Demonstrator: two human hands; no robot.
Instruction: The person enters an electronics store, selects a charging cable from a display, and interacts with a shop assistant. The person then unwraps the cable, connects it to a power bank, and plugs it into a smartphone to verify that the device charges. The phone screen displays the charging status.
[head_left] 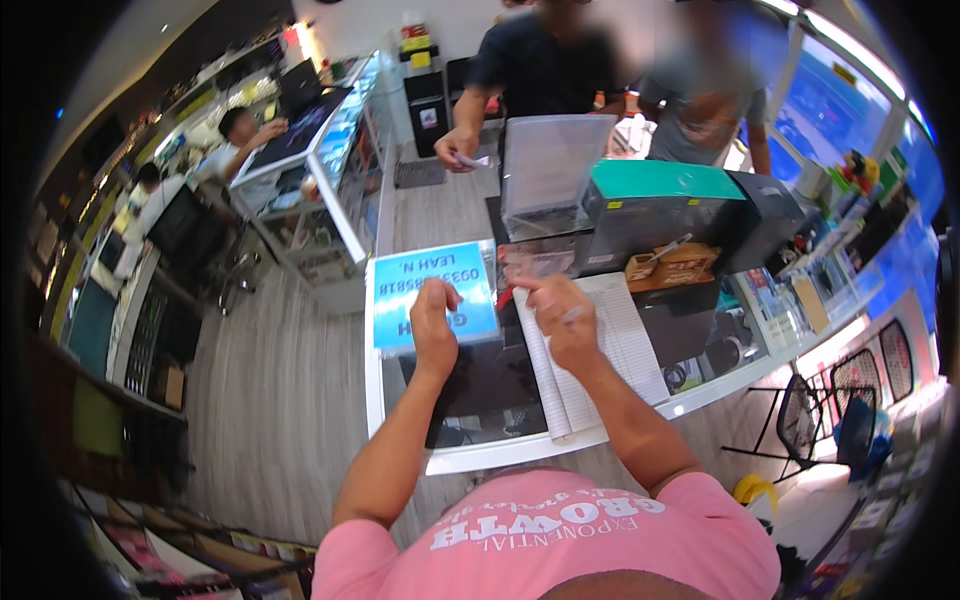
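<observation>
My left hand (437, 328) hovers over a blue and white printed sign (385, 300) on the glass counter (480, 385). Its fingers are curled inward, and what they hold, if anything, is hidden. My right hand (563, 322) is above an open lined notebook (605, 365), index finger pointing left and the other fingers folded. A small pale thing shows at those folded fingers, too blurred to name. Just beyond the pointing finger lie some reddish flat pieces (538, 261).
Across the counter stand a person in a dark shirt (500, 60), holding a small paper (472, 160), and another in grey (695, 120). A clear upright stand (555, 170), a green-topped box (670, 180) and a wooden holder (685, 265) occupy the counter. Folding chairs (805, 415) stand right.
</observation>
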